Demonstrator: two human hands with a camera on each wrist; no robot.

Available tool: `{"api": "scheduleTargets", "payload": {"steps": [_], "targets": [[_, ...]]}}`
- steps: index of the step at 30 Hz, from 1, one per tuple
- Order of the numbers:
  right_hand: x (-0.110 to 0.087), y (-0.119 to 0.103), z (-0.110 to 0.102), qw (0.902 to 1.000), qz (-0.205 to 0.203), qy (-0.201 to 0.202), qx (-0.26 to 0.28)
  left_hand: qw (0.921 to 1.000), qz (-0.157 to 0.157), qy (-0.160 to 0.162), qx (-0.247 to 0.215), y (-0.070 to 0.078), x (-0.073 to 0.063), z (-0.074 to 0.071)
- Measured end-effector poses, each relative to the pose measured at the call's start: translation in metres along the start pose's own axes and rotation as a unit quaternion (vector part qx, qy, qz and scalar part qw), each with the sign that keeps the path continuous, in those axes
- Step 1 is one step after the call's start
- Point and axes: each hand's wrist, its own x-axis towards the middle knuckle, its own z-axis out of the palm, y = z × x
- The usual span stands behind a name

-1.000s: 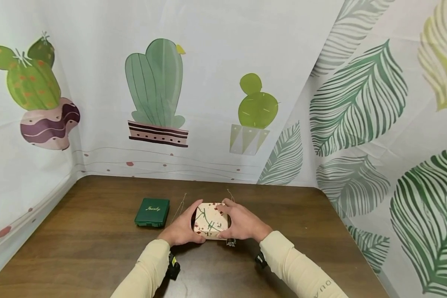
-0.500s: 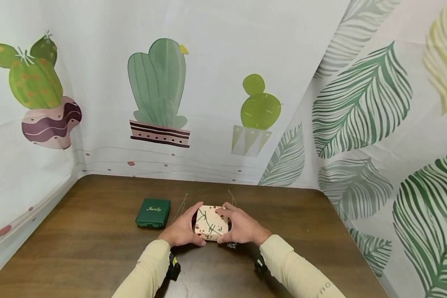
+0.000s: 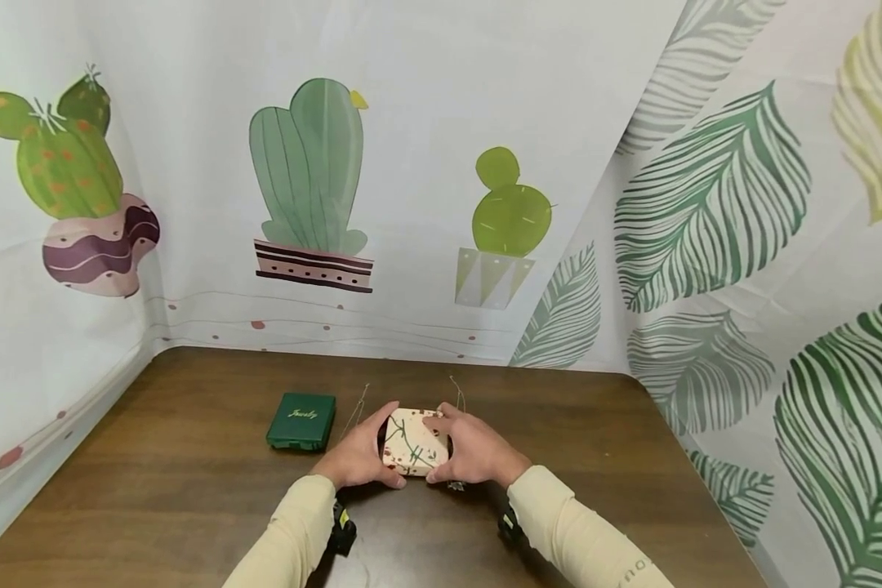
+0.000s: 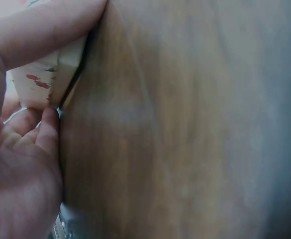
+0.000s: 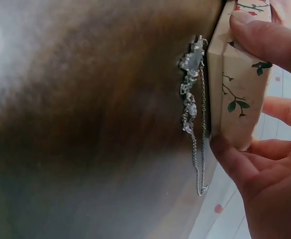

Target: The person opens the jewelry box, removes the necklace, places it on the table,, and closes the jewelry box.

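A cream box (image 3: 415, 441) with green stems and red blossoms sits on the table between both hands. My left hand (image 3: 360, 453) grips its left side, thumb at the near edge and fingers around the far side. On the other side my right hand (image 3: 481, 447) holds it the same way; in the right wrist view its thumb presses on the box (image 5: 237, 89). Beside the box lies a silver chain with clear stones (image 5: 190, 64), mostly hidden under the right hand in the head view. What is inside the box cannot be seen.
A green box (image 3: 301, 420) with gold "Jewelry" lettering stands left of the left hand. Thin chains lie behind the hands, one on the left (image 3: 360, 402) and one on the right (image 3: 459, 392). A patterned cloth (image 3: 412, 327) hangs behind the brown table (image 3: 191, 457).
The cream box has shifted slightly toward the person, with both hands keeping their hold. The green box has stayed in place.
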Motion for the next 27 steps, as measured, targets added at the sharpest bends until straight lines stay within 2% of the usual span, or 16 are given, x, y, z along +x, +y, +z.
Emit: {"api": "scheduleTargets", "payload": {"steps": [5, 10, 19, 27], "targets": [[-0.0010, -0.0045, 0.0037, 0.9994, 0.022, -0.001, -0.026, 1.0000, -0.004, 0.000, -0.001, -0.0042, 0.0009, 0.0015], [-0.0001, -0.0082, 0.0055, 0.9990, 0.034, -0.001, -0.029, 0.9999, -0.007, 0.004, -0.012, -0.0069, 0.0005, 0.0029], [0.0003, -0.0095, 0.0089, 0.9993, 0.020, 0.009, -0.029, 0.9999, -0.016, -0.004, -0.005, -0.0054, -0.0043, 0.0042], [0.0015, -0.0095, 0.0090, 0.9990, 0.020, 0.010, -0.040, 1.0000, -0.002, -0.003, -0.005, -0.0073, -0.0066, 0.0064]]}}
